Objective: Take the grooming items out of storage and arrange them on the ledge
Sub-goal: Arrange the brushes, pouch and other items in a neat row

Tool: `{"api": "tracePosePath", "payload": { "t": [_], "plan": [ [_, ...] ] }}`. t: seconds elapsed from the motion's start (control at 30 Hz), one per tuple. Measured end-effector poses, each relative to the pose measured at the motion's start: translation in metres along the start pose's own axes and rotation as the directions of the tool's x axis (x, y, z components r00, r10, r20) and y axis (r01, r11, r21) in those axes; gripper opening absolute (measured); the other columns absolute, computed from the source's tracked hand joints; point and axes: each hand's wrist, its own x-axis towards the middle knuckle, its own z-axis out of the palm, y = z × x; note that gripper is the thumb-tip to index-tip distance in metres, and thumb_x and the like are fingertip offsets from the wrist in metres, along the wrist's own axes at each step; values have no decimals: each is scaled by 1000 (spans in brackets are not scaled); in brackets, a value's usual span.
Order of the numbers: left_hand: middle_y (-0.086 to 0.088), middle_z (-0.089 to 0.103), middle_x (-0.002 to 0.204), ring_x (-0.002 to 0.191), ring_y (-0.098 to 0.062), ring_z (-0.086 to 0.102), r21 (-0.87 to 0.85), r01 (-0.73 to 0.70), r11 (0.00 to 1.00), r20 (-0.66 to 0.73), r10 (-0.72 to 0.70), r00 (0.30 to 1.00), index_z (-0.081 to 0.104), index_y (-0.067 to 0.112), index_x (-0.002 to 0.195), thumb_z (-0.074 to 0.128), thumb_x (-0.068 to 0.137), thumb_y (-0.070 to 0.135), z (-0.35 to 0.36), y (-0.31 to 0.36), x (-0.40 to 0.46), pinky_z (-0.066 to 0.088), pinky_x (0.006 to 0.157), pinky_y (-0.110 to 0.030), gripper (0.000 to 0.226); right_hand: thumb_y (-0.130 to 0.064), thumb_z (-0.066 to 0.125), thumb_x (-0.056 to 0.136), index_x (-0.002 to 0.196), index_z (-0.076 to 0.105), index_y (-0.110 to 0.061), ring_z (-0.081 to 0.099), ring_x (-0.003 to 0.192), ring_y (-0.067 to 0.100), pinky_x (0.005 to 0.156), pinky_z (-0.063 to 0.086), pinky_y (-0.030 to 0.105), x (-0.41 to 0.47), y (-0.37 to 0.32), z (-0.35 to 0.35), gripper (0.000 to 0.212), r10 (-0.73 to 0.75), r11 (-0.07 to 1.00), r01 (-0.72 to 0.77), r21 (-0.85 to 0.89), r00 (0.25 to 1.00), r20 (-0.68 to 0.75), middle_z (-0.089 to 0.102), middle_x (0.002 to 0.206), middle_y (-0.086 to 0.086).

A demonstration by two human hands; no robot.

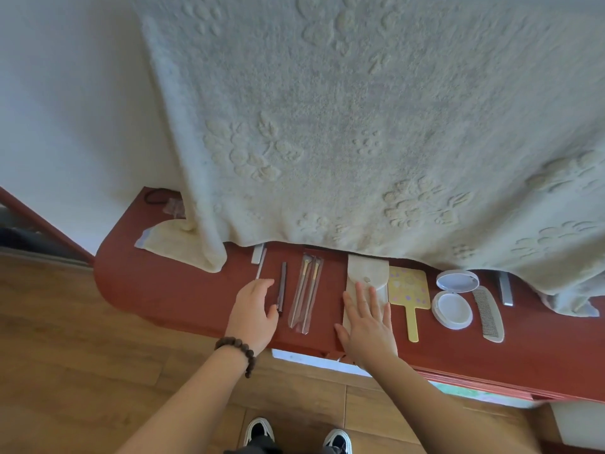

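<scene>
The grooming items already lie in a row along the red ledge, so the task looks nearly finished; what seems left is straightening and perhaps emptying the last of the storage. The right hand lies flat, fingers straight and spread, pressing on the lower half of a beige snap pouch, which I take to be the storage; whether anything remains inside cannot be told. The left hand hovers with relaxed, slightly curved fingers and holds nothing; its thumb is just beside the lower end of a dark slim pencil.

Between the two hands lies a clear sleeve of brushes. Beyond the left hand's fingertips a thin white stick lies next to a small grey bar that is partly under the hanging cream blanket. To the outer side of the right hand, just beside the pouch, lies a yellow hand mirror, then an open white compact, a pale comb and a grey flat bar, each a little farther away.

The mirror's back carries a small printed design with purple spots; any lettering there is too small to read. No brand, label or other writing is legible anywhere on the items.

On the left wrist sits a dark bead bracelet.
</scene>
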Motion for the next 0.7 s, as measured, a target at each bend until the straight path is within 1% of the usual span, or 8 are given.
{"api": "tracePosePath", "payload": {
  "t": [0.07, 0.17, 0.3, 0.4, 0.47, 0.57, 0.63, 0.7],
  "plan": [
    [-3, 47, 140, 135, -18, 37, 49, -18, 999, -24, 19, 1000, 49, 15, 133, 57, 90, 11, -3, -10, 0, 38, 108, -30, 43, -51, 27, 98, 152, -3, -28, -25, 143, 28, 117, -9, 48, 1, -16, -7, 66, 7, 999, -4, 47, 999, -53, -22, 158, 5],
    [-4, 40, 147, 141, -19, 27, 140, -41, 989, -8, 42, 999, 47, 14, 135, 54, 92, 11, -4, -22, 1, 31, 114, -34, 44, -46, 31, 98, 152, 2, -29, -23, 144, 25, 117, -10, 44, 8, -51, -12, 63, -98, 987, 111, 119, 989, -111, -17, 159, 2],
    [-3, 23, 157, 147, -20, 10, 232, -111, 966, 68, 97, 993, 39, 17, 142, 47, 96, 18, -1, -35, 2, 18, 119, -38, 47, -45, 26, 100, 152, -2, -30, -21, 145, 24, 118, -7, 45, 22, -88, -6, 60, -168, 981, 173, 88, 983, -70, -18, 159, 2],
    [-2, 4, 161, 148, -22, -3, 320, -158, 934, 188, 101, 977, 21, 20, 150, 38, 100, 26, 4, -43, 5, 7, 120, -39, 53, -46, 21, 101, 152, -4, -25, -21, 145, 23, 119, -5, 43, 29, -96, 2, 60, -154, 986, 155, 65, 988, -12, -19, 159, 3],
    [-3, -3, 161, 148, -21, -7, 363, -176, 915, 255, 84, 963, 13, 19, 151, 33, 101, 29, 8, -48, 7, 4, 119, -38, 55, -45, 19, 101, 152, -4, -20, -22, 145, 21, 119, -5, 39, 30, -94, 7, 61, -128, 991, 127, 44, 992, 10, -17, 159, 4],
    [-2, -4, 161, 147, -18, -8, 393, -205, 897, 317, 77, 945, 9, 17, 151, 30, 102, 30, 13, -50, 8, 2, 120, -36, 56, -45, 17, 101, 152, -4, -16, -21, 145, 20, 117, -8, 36, 25, -83, 12, 62, -71, 997, 71, 32, 997, -12, -16, 159, 6],
    [-2, -3, 161, 147, -17, -9, 401, -225, 888, 335, 86, 938, 9, 16, 151, 30, 102, 31, 16, -49, 7, 2, 120, -36, 56, -49, 5, 96, 151, -4, -14, -23, 143, 20, 115, -10, 36, 22, -76, 14, 65, -26, 1000, 26, 14, 1000, -18, -14, 159, 8],
    [-2, 0, 161, 147, -18, -8, 410, -227, 884, 311, 99, 945, 13, 17, 151, 29, 102, 31, 19, -45, 7, 2, 121, -38, 54, -52, -9, 87, 151, -5, -14, -23, 142, 19, 115, -12, 36, 20, -72, 14, 75, -3, 1000, 2, -18, 1000, -22, -13, 159, 9]
  ]
}}
